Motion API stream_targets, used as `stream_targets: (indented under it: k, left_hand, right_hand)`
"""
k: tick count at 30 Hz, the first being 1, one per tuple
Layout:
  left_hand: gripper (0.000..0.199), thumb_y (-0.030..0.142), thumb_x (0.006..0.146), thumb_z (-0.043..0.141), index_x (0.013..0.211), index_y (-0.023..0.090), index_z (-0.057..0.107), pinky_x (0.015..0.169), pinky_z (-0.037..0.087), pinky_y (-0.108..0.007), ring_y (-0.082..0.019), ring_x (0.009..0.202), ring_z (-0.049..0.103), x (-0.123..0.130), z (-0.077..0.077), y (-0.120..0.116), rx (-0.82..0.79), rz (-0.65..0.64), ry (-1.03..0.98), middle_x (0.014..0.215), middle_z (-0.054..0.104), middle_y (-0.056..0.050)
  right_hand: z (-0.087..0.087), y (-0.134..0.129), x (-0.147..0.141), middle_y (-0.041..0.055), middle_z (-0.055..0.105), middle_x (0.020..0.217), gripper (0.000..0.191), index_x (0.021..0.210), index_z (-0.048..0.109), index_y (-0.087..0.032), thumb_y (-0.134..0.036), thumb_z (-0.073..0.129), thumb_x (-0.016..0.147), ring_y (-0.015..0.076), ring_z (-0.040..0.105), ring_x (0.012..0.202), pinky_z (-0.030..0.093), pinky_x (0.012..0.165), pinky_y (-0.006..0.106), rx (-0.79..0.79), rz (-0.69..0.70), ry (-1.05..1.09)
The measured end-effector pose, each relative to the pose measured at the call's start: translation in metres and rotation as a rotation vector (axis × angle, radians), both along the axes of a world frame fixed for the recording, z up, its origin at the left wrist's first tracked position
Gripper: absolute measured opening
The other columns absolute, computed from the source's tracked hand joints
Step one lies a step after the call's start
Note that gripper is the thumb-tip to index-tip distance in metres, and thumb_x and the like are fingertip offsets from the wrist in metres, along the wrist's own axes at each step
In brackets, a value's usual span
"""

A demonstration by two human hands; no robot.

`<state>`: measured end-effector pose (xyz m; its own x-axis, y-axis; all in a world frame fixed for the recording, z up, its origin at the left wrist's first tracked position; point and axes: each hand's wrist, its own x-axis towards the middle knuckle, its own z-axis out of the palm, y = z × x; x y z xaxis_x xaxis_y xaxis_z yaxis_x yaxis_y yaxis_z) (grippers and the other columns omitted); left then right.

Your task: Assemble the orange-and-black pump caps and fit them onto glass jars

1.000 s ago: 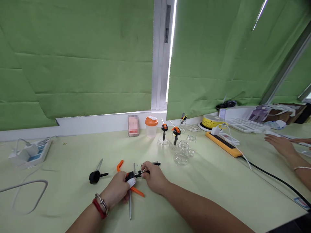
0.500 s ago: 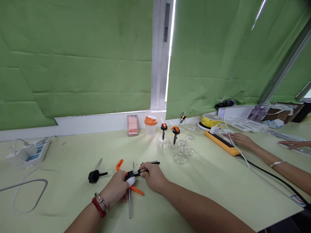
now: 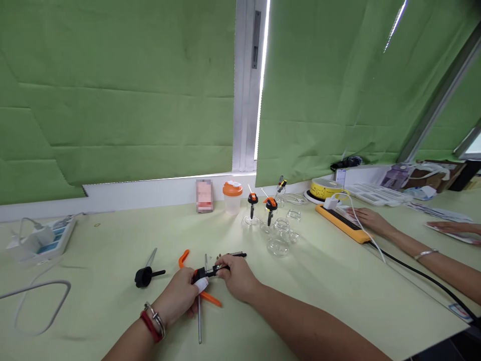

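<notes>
My left hand point(image 3: 181, 292), its thumb wrapped in white, is closed round one end of a black and orange mechanism point(image 3: 205, 272) low over the table. The fingertips of my right hand point(image 3: 240, 276) pinch the mechanism's other end. Around my left hand lie an orange curved piece point(image 3: 183, 258), an orange handle point(image 3: 211, 299) and a metal rod point(image 3: 199, 323). A black spring part point(image 3: 238, 254) rests just behind my right hand. To the left is a black round cap with a stem point(image 3: 144, 276).
Glass jars point(image 3: 278, 245), two black-orange tops point(image 3: 271, 204) and an orange-lidded cup point(image 3: 232, 200) stand at the back. A white power strip point(image 3: 56, 243) sits left, an orange one point(image 3: 343, 223) right. Another person's hands point(image 3: 370, 220) are at far right.
The view has shifted very slightly. Both hands keep the same hold on the mechanism, and the other person's hand at far right has moved a little.
</notes>
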<state>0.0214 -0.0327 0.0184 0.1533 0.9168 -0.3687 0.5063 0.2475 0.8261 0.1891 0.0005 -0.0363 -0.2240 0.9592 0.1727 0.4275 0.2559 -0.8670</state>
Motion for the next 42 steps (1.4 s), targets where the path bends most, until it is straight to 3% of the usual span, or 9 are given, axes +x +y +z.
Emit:
stream_targets:
  k: [3, 13, 42]
  left_hand:
    - [0.020, 0.034, 0.077, 0.050, 0.065, 0.022, 0.040, 0.042, 0.038, -0.029, -0.017, 0.037, 0.049, 0.0003, 0.0002, 0.0001, 0.004, 0.011, -0.002, 0.039, 0.051, 0.003]
    - [0.023, 0.036, 0.078, 0.050, 0.063, 0.021, 0.042, 0.042, 0.039, -0.030, -0.015, 0.034, 0.045, -0.0019, 0.0017, -0.0003, -0.002, -0.035, -0.023, 0.038, 0.049, 0.003]
    - [0.023, 0.033, 0.079, 0.051, 0.063, 0.022, 0.040, 0.041, 0.040, -0.029, -0.015, 0.035, 0.045, -0.0020, 0.0017, -0.0007, 0.004, -0.008, 0.001, 0.038, 0.050, 0.003]
  right_hand:
    - [-0.0003, -0.0001, -0.0003, 0.0024, 0.066, 0.085, 0.016, 0.087, 0.063, -0.021, -0.017, 0.053, 0.075, 0.0174, 0.059, 0.083, 0.043, 0.075, 0.028, 0.015, 0.005, 0.008]
    - [0.0072, -0.0002, 0.0022, 0.0019, 0.064, 0.081, 0.021, 0.094, 0.062, -0.020, -0.017, 0.055, 0.074, 0.0156, 0.058, 0.075, 0.043, 0.071, 0.027, -0.066, 0.018, 0.003]
    - [0.0006, 0.0062, 0.0008, -0.0002, 0.062, 0.073, 0.014, 0.085, 0.061, -0.020, -0.016, 0.056, 0.073, 0.0135, 0.056, 0.068, 0.042, 0.065, 0.024, -0.085, 0.047, 0.050]
